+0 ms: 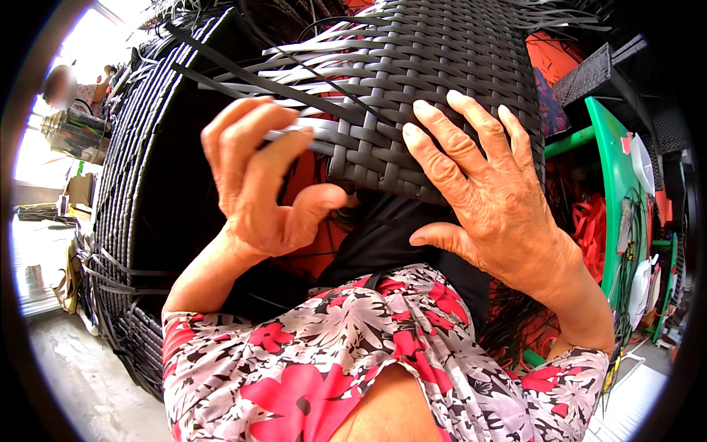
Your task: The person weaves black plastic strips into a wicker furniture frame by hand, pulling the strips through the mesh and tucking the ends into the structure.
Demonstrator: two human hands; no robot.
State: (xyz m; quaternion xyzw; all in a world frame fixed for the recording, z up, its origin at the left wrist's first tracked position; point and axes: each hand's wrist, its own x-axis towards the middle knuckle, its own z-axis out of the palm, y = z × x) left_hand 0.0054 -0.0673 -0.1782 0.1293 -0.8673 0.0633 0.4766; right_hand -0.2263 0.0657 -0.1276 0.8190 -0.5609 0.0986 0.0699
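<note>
A dark grey panel of woven flat strips (449, 59) stretches away from my lap, its near corner between my hands. Over its right near part lies my right hand (497, 195), fingers spread on the weave and thumb out to the side. My left hand (258, 180) is just left of the near corner, beside the loose strip ends (324, 62) that stick out from the panel's left edge. Its fingers are bent but apart from the thumb, and I see nothing held in it. One long black strip (243, 74) slants across the weave toward the upper left.
At the left stands a large dark woven piece with ribbed sides (121, 169). A green board (604, 169) rises on the right, with a red bag (589, 225) beside it. Grey floor (70, 361) shows at the lower left, and a metal container (77, 134) is farther back.
</note>
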